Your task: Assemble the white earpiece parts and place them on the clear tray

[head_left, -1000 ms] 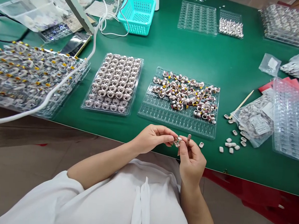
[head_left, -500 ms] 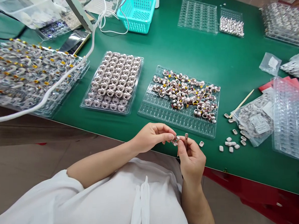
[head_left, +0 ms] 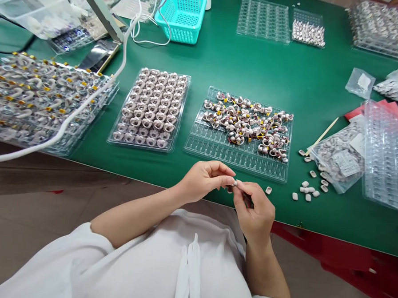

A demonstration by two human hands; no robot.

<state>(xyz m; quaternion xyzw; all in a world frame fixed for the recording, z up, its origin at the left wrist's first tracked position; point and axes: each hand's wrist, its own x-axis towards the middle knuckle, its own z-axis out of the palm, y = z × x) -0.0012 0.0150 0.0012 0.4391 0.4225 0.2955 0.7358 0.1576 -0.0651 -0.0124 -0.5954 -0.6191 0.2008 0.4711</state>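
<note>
The step in hand looks like fine handwork on a single piece: a tiny shiny, pale-and-dark part (head_left: 231, 186), held up in front of the near edge of the green-topped bench (head_left: 217, 63). The left hand (head_left: 200, 182) has its grip pinched on this part between thumb and forefinger. The right hand (head_left: 256, 210) meets it from the other side, its fingertips at the part, and its curled grip also holds a narrow dark item (head_left: 249, 199), mostly hidden, so I cannot tell what it is. How the part is being altered is covered by the fingers.

Just beyond the hands lies a clear ribbed plastic tray (head_left: 233, 159) bearing a heap of pale ring-shaped pieces with yellow tabs (head_left: 247, 120). One small beige rounded-rectangular cap (head_left: 268, 190) lies just beside the right hand; more beige caps (head_left: 305, 190) are scattered farther right.

As I judge it, the next move calls for a steady left pinch and light, exact fingertip pressure from the right.
</note>
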